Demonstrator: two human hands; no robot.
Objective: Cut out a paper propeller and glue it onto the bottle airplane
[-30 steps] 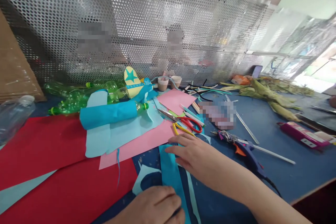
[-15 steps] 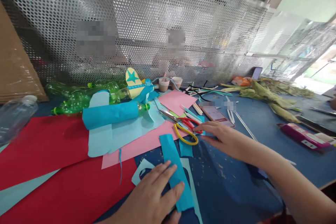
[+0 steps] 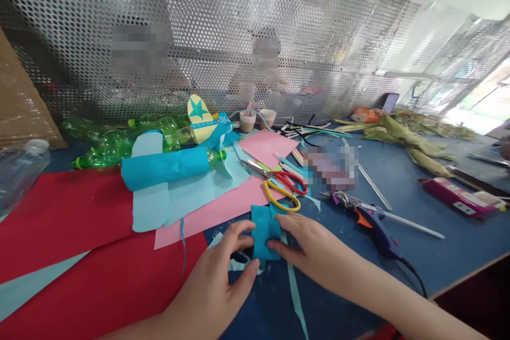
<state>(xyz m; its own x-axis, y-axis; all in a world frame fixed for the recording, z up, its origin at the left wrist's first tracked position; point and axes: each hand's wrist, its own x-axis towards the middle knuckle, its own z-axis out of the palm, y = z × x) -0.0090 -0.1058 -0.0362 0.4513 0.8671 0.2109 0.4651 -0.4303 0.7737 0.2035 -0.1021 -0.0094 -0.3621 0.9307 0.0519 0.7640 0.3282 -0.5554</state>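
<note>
A blue paper strip (image 3: 265, 234) stands between my two hands just above the table, bent or folded so that it looks short and wide. My right hand (image 3: 314, 239) pinches its right side with thumb and fingers. Along the left edge, my left hand (image 3: 223, 271) holds it with curled fingers above and the thumb below. Scissors (image 3: 285, 191) with one red and one yellow handle lie just beyond the strip. Pale blue paper scraps (image 3: 295, 292) lie under and beside my hands.
To the right lie a glue gun (image 3: 374, 226), a purple pack (image 3: 458, 199) and corn husks (image 3: 406, 141). At the left are a blue-wrapped bottle (image 3: 167, 167) on pale blue paper, red sheets (image 3: 79, 212) and green bottles (image 3: 115, 149). A perforated metal screen (image 3: 215, 37) stands behind.
My right hand has come from beside the scissors to the blue strip. The strip, flat under my left hand before, is now raised and bent between both hands. The glue gun has come into sight.
</note>
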